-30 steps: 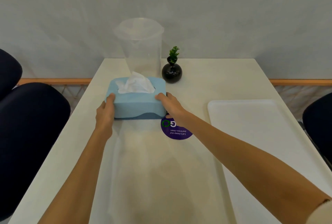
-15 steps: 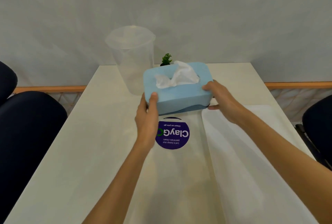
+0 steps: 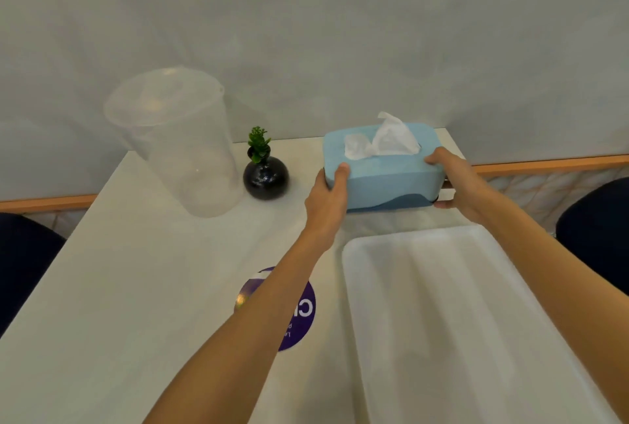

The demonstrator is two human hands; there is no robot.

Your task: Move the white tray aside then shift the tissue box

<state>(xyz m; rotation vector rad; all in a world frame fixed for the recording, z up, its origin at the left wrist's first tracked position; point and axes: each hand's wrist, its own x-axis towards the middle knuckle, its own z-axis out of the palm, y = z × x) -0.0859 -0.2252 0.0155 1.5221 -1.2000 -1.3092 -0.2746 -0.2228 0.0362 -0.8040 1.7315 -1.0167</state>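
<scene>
Currently: tissue box gripped at the table's far right corner

Nearest, along the right edge of the table (image 3: 102, 287), lies the white tray (image 3: 459, 321), flat, its long side running with that edge, reaching off the near edge of view. Just left of the tray, a round purple sticker (image 3: 299, 314) sits on the surface, partly covered by the left forearm crossing above it.

Beyond the tray's far end, toward the far right corner, is the blue tissue box (image 3: 381, 182), apart from the tray. White tissue (image 3: 388, 141) stands up from its top slot. Left hand (image 3: 326, 206) is clamped on the box's left end, thumb on the top edge. Right hand (image 3: 463, 185) is clamped on the right end, fingers over the top edge and thumb low by the base. Cannot tell whether the box base touches the surface or is just above it.

Along the far edge, left of the box: a small round black vase (image 3: 266, 178) with a green sprig, near the left hand but not touching. Further left, a tall clear plastic container (image 3: 180, 148) with lid, upright, just beside the vase.
</scene>
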